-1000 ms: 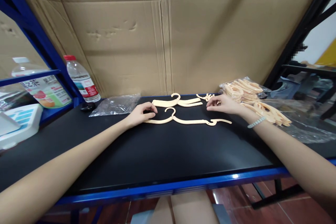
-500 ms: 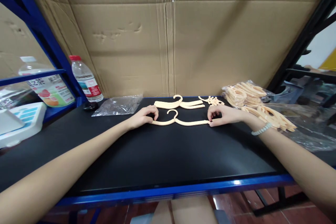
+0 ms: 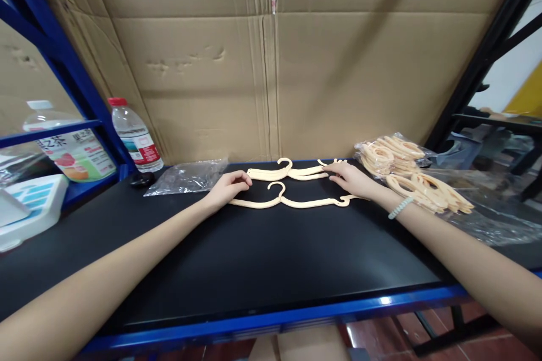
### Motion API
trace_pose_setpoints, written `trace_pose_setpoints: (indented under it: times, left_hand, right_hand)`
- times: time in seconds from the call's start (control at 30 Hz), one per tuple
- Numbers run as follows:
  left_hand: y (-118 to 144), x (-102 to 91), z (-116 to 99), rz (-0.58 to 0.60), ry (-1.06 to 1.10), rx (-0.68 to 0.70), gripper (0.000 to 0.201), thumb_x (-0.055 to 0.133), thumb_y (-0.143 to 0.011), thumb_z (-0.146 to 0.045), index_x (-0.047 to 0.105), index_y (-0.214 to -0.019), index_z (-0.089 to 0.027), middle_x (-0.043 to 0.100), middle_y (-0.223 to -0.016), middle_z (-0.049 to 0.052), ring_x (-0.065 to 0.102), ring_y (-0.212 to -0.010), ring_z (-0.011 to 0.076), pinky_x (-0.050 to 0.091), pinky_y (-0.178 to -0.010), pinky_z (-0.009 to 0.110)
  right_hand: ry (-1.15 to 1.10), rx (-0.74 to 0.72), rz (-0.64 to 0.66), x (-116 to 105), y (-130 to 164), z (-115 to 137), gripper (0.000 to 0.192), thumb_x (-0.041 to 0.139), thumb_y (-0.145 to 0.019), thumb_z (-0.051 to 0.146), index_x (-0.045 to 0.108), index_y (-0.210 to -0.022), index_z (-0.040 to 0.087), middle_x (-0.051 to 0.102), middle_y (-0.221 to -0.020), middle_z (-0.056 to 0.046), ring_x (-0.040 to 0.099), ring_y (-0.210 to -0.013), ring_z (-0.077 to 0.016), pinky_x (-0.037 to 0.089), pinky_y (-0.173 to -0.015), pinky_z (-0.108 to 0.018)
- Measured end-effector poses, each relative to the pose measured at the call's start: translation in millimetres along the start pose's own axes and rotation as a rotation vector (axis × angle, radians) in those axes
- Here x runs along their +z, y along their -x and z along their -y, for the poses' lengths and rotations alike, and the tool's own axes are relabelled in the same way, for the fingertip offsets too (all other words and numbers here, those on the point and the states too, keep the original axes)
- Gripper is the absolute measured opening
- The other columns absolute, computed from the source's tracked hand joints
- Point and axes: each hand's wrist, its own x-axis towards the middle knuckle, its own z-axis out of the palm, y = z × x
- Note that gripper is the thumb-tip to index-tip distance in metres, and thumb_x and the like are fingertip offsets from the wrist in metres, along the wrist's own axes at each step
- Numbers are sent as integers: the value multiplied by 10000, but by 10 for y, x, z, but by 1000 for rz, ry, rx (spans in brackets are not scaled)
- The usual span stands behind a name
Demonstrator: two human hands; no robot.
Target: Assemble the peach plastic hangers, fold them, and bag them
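Landmark: near hanger (image 3: 292, 201) on black table (image 3: 254, 259). In front of it, toward the blue edge, the tabletop is bare, wide room for both forearms. Just behind it lies a second hanger (image 3: 288, 172), then the cardboard wall (image 3: 271, 84) blocks. Left of it: plastic bag (image 3: 186, 176), water bottle (image 3: 135, 138), blue shelf post (image 3: 63, 62). Right of it: heap of bagged hangers (image 3: 406, 172) and loose plastic film (image 3: 495, 220).
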Motion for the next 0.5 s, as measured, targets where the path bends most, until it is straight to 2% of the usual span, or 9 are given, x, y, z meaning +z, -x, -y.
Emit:
trace_pose_setpoints:
  times: [0.07, 0.2, 0.37, 0.5]
  left_hand:
    - [0, 16, -16, -5, 2, -4, 131, 533, -650, -277, 598, -713, -182, 611, -715, -5, 573, -734, 191, 442, -744, 331]
    - [-13, 30, -9, -33, 2, 3, 133, 538, -655, -280, 600, -719, -182, 630, -726, 3, 593, -737, 193, 457, -748, 342]
    - [-21, 46, 33, -95, -29, 22, 119, 533, -665, -263, 592, -726, -179, 640, -748, 14, 610, -743, 191, 476, -750, 347]
    - [8, 54, 34, -145, -79, 55, 120, 525, -682, -242, 588, -757, -173, 626, -767, 18, 601, -725, 182, 482, -731, 339]
  right_hand:
    - [26, -11, 22, 6, -13, 34, 306, 484, -850, 179, 644, -1111, 173, 667, -1114, -104, 569, -1036, -268, 418, -931, -435]
    - [31, -3, 52, -11, -24, 108, 224, 532, -832, 198, 684, -997, 189, 697, -994, -90, 585, -953, -268, 435, -872, -432]
    - [-31, 56, 19, -45, -31, 180, 135, 561, -825, 249, 686, -809, 200, 688, -832, -61, 581, -804, -221, 439, -757, -366]
    - [-89, 104, 18, -48, -34, 205, 96, 592, -787, 252, 645, -741, 186, 653, -734, -37, 563, -699, -179, 421, -677, -312]
